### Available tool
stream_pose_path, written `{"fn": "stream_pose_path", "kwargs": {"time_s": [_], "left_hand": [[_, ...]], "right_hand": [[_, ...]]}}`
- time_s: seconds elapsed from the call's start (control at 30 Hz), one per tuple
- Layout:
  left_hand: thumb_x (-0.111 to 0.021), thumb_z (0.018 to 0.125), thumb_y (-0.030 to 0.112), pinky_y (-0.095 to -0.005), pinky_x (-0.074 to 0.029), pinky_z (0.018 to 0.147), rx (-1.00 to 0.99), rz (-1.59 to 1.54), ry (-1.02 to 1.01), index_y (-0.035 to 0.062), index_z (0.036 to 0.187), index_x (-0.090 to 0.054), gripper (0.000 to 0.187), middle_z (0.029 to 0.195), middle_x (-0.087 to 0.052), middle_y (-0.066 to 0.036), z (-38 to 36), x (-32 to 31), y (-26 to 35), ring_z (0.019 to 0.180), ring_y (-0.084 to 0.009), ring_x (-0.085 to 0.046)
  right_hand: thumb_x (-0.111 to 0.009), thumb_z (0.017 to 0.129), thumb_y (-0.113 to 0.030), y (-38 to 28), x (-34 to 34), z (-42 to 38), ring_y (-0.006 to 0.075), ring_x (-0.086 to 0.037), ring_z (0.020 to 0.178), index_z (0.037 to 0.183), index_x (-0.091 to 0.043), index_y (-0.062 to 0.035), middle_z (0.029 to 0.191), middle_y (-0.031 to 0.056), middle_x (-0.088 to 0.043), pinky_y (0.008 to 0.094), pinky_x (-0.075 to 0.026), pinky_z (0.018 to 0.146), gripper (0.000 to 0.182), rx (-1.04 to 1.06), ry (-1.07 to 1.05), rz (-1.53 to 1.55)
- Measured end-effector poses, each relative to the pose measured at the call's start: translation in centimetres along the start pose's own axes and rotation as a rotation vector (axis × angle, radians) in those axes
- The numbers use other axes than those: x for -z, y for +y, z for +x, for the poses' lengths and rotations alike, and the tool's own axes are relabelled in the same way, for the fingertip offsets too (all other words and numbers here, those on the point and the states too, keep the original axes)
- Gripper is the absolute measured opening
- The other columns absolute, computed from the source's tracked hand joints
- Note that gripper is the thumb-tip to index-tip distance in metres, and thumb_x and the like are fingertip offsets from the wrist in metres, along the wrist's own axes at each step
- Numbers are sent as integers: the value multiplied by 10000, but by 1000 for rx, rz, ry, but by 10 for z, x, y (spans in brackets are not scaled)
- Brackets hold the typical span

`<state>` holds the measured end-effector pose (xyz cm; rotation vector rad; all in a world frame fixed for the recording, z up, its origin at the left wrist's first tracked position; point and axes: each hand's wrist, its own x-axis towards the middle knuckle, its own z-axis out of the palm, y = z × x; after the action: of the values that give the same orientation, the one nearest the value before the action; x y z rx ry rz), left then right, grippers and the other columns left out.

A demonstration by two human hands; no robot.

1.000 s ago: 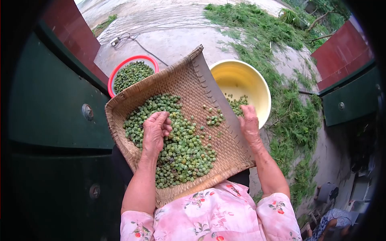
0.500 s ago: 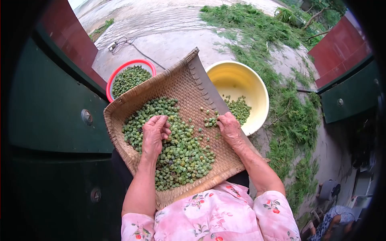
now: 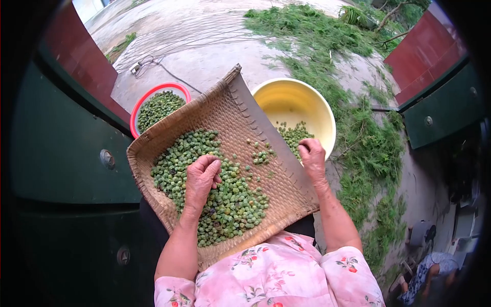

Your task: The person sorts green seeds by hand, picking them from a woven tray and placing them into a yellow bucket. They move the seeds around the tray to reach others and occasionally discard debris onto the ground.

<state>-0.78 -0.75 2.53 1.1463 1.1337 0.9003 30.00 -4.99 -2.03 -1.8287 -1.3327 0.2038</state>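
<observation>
A woven winnowing basket point(image 3: 217, 110) rests across my lap, tilted, with a smooth strip along its right edge. Small round green fruits point(image 3: 232, 204) are heaped in its left and lower part, and a few lie apart near the strip. Over the heap, my left hand point(image 3: 202, 176) is closed, fingertips pressed together; whatever is between them is hidden. My right hand point(image 3: 313, 154) hangs beyond the strip, above the near rim of a yellow basin point(image 3: 291, 100), its fingers curled in a pinch whose contents I cannot make out. More green fruits lie in that basin.
A red-rimmed basin point(image 3: 137, 110) full of green fruits stands behind the basket's left side. Cut green foliage point(image 3: 353, 138) covers the ground at right. Dark green door panels point(image 3: 66, 138) flank both sides. A cable point(image 3: 174, 77) lies behind; another person point(image 3: 429, 271) is at lower right.
My right hand has moved off the loose fruits on the basket, rightward and up to the yellow basin. My left hand has dropped slightly over the heap. The whole view has shifted a little.
</observation>
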Motion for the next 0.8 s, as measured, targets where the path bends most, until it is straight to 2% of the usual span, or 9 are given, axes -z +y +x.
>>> {"fn": "stream_pose_path", "kwargs": {"time_s": [0.1,0.27,0.4,0.47,0.53,0.67,0.8], "left_hand": [[-573,905,136,-171,-404,408,-33,72,20,21,987,-629,152,718,-608,-20,1,-1,1,525,-51,-550],[-570,890,126,-181,-400,421,-47,162,61,22,966,-633,144,709,-596,-3,3,-1,-1,521,-55,-538],[-573,894,121,-181,-382,404,-29,164,75,9,980,-624,151,696,-583,-17,5,-1,-7,512,-56,-536],[-570,892,114,-186,-372,401,-17,196,79,6,976,-622,146,686,-567,-14,5,-2,-5,502,-62,-524],[-569,888,114,-183,-391,418,-27,220,74,20,972,-628,140,704,-576,-17,4,-3,-4,516,-62,-519],[-557,897,102,-187,-389,421,-99,299,70,6,1010,-613,159,720,-578,-22,-2,-7,-6,521,-62,-515],[-551,902,100,-184,-388,418,-162,282,-26,-9,1035,-598,179,769,-604,-31,-15,-24,-6,528,-66,-527]], "right_hand": [[-631,742,-17,10,12,8,232,-607,738,858,-642,-27,824,110,-600,320,-494,684,117,-28,136,-102],[-641,725,-34,-6,-42,2,271,-596,738,864,-646,-31,792,131,-575,347,-483,690,139,202,-185,93],[-579,759,-60,-18,-55,-2,328,-562,779,837,-625,-17,786,162,-543,411,-465,711,100,152,-369,18],[-540,781,-85,0,-72,-3,333,-558,793,813,-599,-11,800,171,-525,424,-466,721,99,155,-362,-102],[-512,765,-50,-11,-74,-8,329,-586,768,734,-596,-21,780,162,-544,405,-496,677,94,170,-228,-185],[-557,801,-130,-29,-74,-21,336,-561,780,816,-579,-32,822,158,-517,428,-473,710,102,75,-214,29],[-607,821,-182,-61,-73,-45,323,-572,773,838,-591,-47,813,140,-539,412,-473,690,138,197,-179,279]]}}
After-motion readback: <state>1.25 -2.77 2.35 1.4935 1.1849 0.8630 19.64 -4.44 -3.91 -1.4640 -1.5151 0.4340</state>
